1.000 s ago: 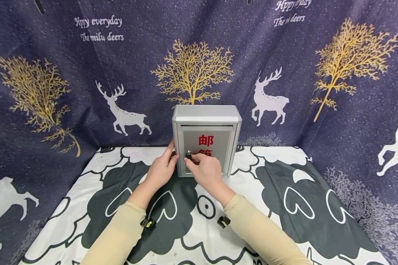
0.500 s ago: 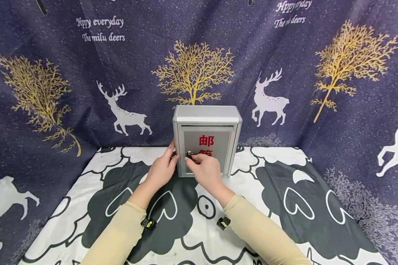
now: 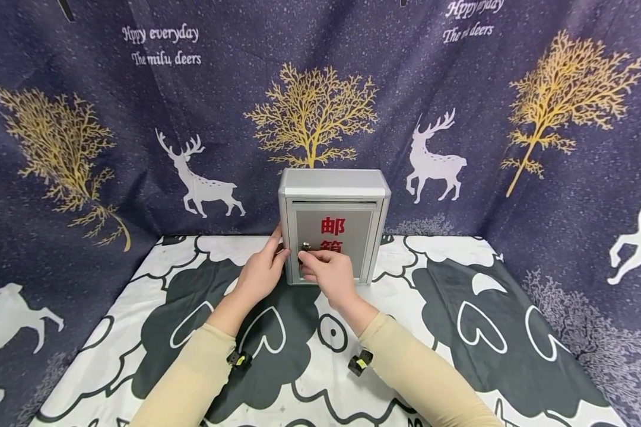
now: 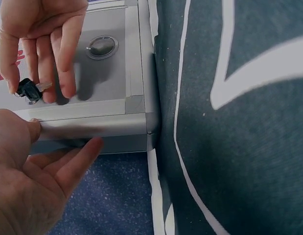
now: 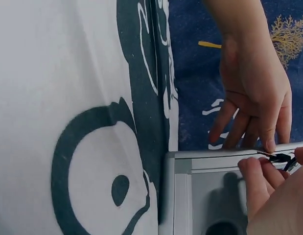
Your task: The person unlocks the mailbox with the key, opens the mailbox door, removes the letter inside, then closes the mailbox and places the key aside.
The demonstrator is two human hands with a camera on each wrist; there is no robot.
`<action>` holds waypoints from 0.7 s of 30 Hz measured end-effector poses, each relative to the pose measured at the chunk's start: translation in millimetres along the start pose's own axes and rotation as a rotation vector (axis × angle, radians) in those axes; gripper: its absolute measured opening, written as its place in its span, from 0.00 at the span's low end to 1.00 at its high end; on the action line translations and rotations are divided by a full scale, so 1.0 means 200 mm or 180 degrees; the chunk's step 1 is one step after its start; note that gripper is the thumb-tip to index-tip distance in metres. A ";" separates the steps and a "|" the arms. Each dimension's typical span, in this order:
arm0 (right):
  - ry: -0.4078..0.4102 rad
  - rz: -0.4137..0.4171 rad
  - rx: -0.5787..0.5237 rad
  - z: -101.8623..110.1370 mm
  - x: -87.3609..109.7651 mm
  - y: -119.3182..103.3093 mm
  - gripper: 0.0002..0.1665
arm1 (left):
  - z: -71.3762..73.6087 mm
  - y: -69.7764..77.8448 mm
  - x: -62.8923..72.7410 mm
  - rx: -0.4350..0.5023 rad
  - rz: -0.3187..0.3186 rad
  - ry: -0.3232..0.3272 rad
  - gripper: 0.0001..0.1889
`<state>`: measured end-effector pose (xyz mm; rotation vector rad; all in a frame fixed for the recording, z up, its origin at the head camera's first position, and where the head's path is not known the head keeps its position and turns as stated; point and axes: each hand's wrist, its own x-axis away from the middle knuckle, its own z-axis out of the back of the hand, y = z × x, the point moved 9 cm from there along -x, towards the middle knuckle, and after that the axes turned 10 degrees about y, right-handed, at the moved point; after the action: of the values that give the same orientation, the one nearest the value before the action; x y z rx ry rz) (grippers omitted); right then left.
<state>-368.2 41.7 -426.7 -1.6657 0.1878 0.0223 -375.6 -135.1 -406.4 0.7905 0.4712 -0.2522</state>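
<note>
So you've got your cloth-covered table (image 3: 278, 379) boxed in by a dark blue backdrop (image 3: 278, 35), printed all over. Going left to right: part of a white deer by the left edge of the table, a gold tree (image 3: 80, 172) near the far-left corner, a walking white deer (image 3: 205, 188), another gold tree at centre, a second full deer (image 3: 432, 165), then a third tree past the far-right corner. Some white lettering up top too. The cloth itself is white with big dark grey patches and heart outlines.

Now your hands. Your left arm runs up from the near edge in a beige sleeve (image 3: 189, 376), and the left hand (image 3: 259, 273) is against the mailbox's left side, fingers mostly straight along it, thumb tip on the front frame. The silver mailbox (image 3: 335, 236) stands upright at the middle of the table's far edge, red characters on its door, slot above them. Your right forearm angles in from the near edge, and your right hand (image 3: 333, 276) is pinching the black keys (image 4: 29, 89) just below the lock (image 3: 305, 245), other fingers loosely bent beside the door.
</note>
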 end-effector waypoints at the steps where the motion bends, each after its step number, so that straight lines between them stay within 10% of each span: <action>1: -0.0017 -0.0097 -0.0125 0.00 0.00 0.01 0.21 | 0.00 0.00 0.00 0.0005 0.0003 0.0001 0.36; 11: -0.0211 -0.0865 -0.0975 -0.05 0.01 0.12 0.25 | -0.01 -0.01 0.00 -0.0035 0.0053 -0.0068 0.36; 21: -0.0299 -0.0940 -0.1122 -0.07 0.00 0.15 0.25 | -0.01 -0.01 0.00 -0.0036 0.0086 -0.0101 0.36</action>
<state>-373.4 26.2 -454.3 -2.0246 -0.1432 -0.0941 -377.2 -135.9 -408.7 0.7804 0.4315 -0.2365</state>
